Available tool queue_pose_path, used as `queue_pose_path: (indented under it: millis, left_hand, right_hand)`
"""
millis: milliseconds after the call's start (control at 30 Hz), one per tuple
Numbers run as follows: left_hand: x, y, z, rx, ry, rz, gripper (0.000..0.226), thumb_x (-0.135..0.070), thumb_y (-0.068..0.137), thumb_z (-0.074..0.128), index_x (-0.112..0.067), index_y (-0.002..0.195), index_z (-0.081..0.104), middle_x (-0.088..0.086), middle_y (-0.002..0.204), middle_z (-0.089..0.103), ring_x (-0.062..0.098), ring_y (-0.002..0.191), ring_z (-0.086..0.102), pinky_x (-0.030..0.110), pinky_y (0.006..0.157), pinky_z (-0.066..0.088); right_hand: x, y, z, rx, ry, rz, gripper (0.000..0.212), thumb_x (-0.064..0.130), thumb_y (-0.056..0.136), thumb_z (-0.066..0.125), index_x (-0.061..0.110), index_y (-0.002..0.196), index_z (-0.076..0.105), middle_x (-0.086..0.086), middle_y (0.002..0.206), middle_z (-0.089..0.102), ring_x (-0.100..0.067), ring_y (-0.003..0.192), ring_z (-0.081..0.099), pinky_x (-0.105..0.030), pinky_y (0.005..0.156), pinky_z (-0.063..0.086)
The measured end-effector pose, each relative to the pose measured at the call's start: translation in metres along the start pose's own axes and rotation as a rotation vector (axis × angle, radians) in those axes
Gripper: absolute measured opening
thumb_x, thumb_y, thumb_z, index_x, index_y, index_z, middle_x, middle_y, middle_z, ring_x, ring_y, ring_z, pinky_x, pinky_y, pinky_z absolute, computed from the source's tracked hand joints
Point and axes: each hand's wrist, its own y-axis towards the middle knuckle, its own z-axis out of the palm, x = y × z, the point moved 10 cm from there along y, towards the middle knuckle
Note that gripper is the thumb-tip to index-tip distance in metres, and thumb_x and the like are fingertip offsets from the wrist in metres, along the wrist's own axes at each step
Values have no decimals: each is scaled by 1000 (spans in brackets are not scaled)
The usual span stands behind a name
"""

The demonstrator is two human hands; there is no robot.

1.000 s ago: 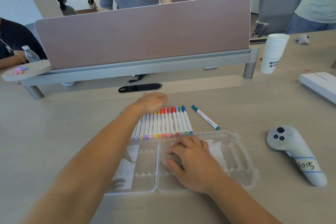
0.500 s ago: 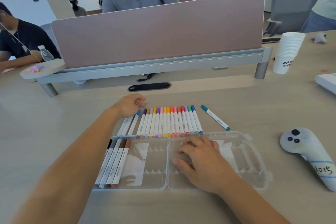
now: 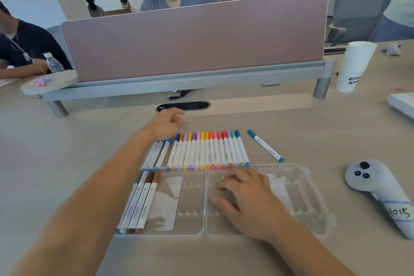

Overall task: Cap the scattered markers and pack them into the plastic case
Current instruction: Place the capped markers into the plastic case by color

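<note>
Case (image 3: 313, 188), clear and lying open, sits under the right hand (image 3: 248, 199), whose straight, spread fingers rest flat on its right half. Left of that hand, the other half holds four markers (image 3: 143, 201) side by side against its left wall, with brown and grey caps at the far end. Just beyond the right hand's fingertips, a row of capped markers (image 3: 208, 150) lies on the table (image 3: 67, 152), its near ends at the case's far rim. The left hand (image 3: 164, 125) hovers past the row's left end, fingers loosely curled and holding nothing. A teal marker (image 3: 265, 146) lies alone and tilted, right of the row. Between the left hand and the divider (image 3: 190, 42) runs a strip of table with a black cable slot (image 3: 183, 105). A controller (image 3: 376, 188) lies right of the case.
</note>
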Motion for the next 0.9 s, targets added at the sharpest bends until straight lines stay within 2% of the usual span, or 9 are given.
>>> queue_pose_path:
  millis: [100,200,300,533,700,800,900]
  left_hand:
    - [-70,11,51,129,92,162,38,-33,99,49,-24,135,54,-4,137,56,14,124,51,35,108,38]
    - [-110,18,98,204,217,200,36,-40,97,46,-20,119,66,-1,126,63,19,115,57,37,100,46]
    - [-123,24,113,167,330,196,34,-44,94,51,-20,109,70,2,115,67,22,105,61,42,95,50]
    - [-127,27,117,116,371,176,26,-44,91,59,-24,101,73,-3,107,68,20,103,58,39,93,48]
    - [-132,23,113,43,62,147,10,-35,86,69,-26,91,68,-5,100,68,18,99,62,38,93,49]
    - [-127,22,100,9,-298,64,10,-18,81,77,-20,87,69,1,95,71,17,92,67,29,85,55]
    - [-114,11,87,32,-755,-97,14,0,83,73,-7,94,70,13,96,72,22,88,72,32,81,59]
  right_hand:
    - [0,0,-1,-8,0,-4,43,58,96,38,35,129,53,16,139,37,-10,133,25,-35,113,21]
    - [0,-2,-2,-44,-6,-19,44,57,95,38,34,128,55,15,138,37,-11,132,25,-34,111,20]
    - [1,-2,-2,-57,-15,-21,45,57,95,38,32,128,55,13,139,37,-14,133,26,-35,110,20]
    - [-2,0,1,-38,-49,-11,47,56,95,37,31,132,53,9,141,36,-16,132,26,-38,111,21]
    - [-3,1,2,-40,-43,-5,46,57,95,38,32,130,54,10,141,36,-16,132,27,-38,110,21]
    - [-2,0,1,-40,-35,-2,46,56,95,38,32,130,54,11,142,36,-15,132,27,-37,111,20]
    - [-1,-1,-1,-33,-27,-8,44,55,96,38,33,130,54,13,142,36,-14,133,27,-37,111,20]
